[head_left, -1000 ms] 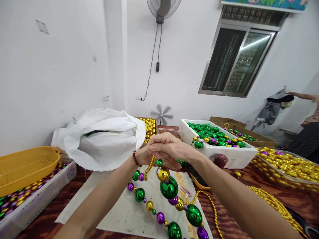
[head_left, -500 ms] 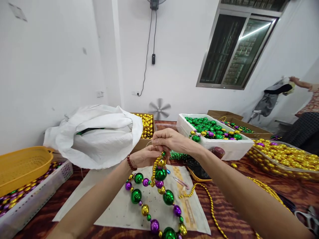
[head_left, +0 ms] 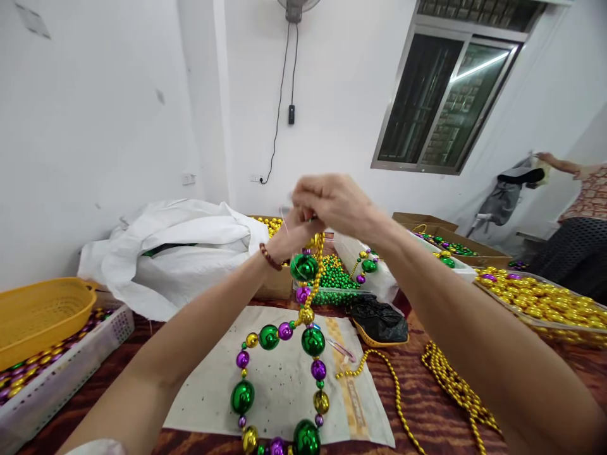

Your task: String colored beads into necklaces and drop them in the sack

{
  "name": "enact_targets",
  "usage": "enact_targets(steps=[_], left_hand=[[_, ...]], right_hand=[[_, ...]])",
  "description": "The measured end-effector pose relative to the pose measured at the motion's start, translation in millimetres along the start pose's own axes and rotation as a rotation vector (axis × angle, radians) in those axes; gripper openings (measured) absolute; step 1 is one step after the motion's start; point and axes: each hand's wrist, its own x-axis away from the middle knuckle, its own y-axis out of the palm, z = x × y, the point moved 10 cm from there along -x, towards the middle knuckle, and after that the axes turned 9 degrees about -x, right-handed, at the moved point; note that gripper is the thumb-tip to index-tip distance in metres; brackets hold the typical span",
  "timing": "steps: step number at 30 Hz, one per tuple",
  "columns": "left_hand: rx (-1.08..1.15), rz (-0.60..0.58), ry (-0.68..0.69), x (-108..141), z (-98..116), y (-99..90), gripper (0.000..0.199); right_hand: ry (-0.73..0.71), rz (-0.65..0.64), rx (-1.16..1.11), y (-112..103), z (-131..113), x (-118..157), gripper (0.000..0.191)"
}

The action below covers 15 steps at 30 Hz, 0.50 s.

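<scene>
A bead necklace [head_left: 243,397] of green, purple and gold balls hangs in a loop from my hands over a white cloth [head_left: 208,379]. My left hand [head_left: 298,235], with a brown bead bracelet on the wrist, is closed around its top, where a strand of small gold beads [head_left: 321,265] also hangs. Just above it, my right hand [head_left: 332,199] is closed, its fingers pinched and blurred by motion. Thin clear thread [head_left: 284,218] shows beside the fingers. The exact grip on the thread is partly hidden.
Gold bead strands [head_left: 455,392] lie on the table at right, near a black bag in a yellow basket [head_left: 379,322]. Behind are a tub of green beads [head_left: 332,278] and a white sack [head_left: 190,272]. Gold beads fill a bin [head_left: 545,300]. A person's arm [head_left: 562,165] shows far right.
Both my hands have risen, lifting the necklace's top so that its upper part hangs straighter. My right hand is now above the left and blurred.
</scene>
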Motion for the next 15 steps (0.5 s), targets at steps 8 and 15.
enact_targets(steps=[8, 15], left_hand=[[-0.377, -0.032, 0.265, -85.3, 113.2, -26.4, 0.011], [-0.546, -0.039, 0.144, -66.9, 152.1, -45.7, 0.013]], right_hand=[[-0.237, 0.316, -0.160, -83.9, -51.8, -59.6, 0.028], [-0.270, 0.328, -0.217, -88.2, -63.4, -84.5, 0.037]])
